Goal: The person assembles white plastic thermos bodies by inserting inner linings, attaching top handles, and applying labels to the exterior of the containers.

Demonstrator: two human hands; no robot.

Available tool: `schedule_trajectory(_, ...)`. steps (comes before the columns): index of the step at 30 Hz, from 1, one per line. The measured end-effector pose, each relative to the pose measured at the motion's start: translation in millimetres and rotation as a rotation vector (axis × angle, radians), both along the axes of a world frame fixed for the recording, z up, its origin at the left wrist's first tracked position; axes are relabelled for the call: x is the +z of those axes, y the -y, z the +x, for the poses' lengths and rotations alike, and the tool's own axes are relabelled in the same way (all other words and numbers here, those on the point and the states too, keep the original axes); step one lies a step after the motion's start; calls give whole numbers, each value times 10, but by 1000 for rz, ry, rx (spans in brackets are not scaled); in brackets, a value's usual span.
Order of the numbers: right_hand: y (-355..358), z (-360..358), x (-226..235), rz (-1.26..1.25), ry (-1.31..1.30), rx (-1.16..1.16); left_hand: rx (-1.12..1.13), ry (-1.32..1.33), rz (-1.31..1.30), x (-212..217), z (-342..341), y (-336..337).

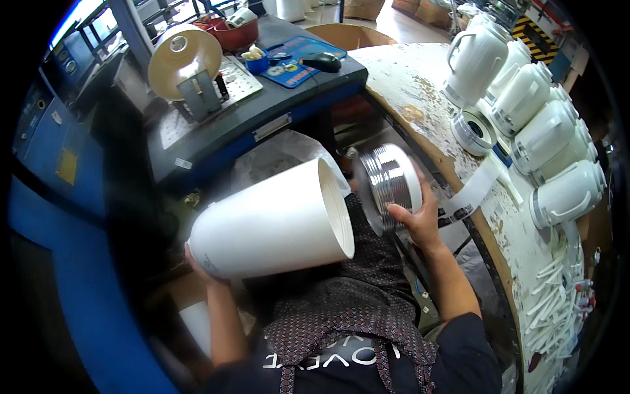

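A large white thermos jug shell (269, 223) lies tilted across the middle of my view, its open end facing right. My left hand (202, 264) is closed round its narrower left end; part of the fingers is hidden behind the shell. To the right of the shell's opening, and apart from it, is a shiny silver threaded collar (382, 184) with a white rim. My right hand (422, 213) grips this collar from the right, thumb on the silver side. The collar looks slightly blurred.
On the curved, worn white table (426, 79) at right stand several white thermos jugs (478, 62), a loose ring-shaped part (474, 131) and a pile of white handle strips (551, 322). A dark workbench (315, 88) ahead bears a cream funnel-like bowl (187, 62) and a computer mouse (321, 62).
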State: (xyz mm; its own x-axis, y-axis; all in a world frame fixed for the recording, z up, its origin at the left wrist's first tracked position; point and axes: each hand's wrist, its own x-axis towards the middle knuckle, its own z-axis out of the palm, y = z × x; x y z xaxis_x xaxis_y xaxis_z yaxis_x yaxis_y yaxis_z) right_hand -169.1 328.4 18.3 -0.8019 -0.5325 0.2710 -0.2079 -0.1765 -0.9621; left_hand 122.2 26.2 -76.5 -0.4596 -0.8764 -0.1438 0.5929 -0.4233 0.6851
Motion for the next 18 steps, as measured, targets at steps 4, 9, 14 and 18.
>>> schedule_trajectory(4, 171, 95, 305, 144, -833, -51, 5, -18, 103, -85, -125, -134)
schedule_trajectory(9, 54, 466, 359, -12, -1022, -16, 4, -113, 94, -172, -146, -154)
schedule_trajectory(14, -103, 429, 232, 13, -1040, -11, -6, 15, 85, 47, -217, -236)
schedule_trajectory(18, -5, 165, 106, -1, -288, -23, 174, 202, -294, 517, -223, -385)
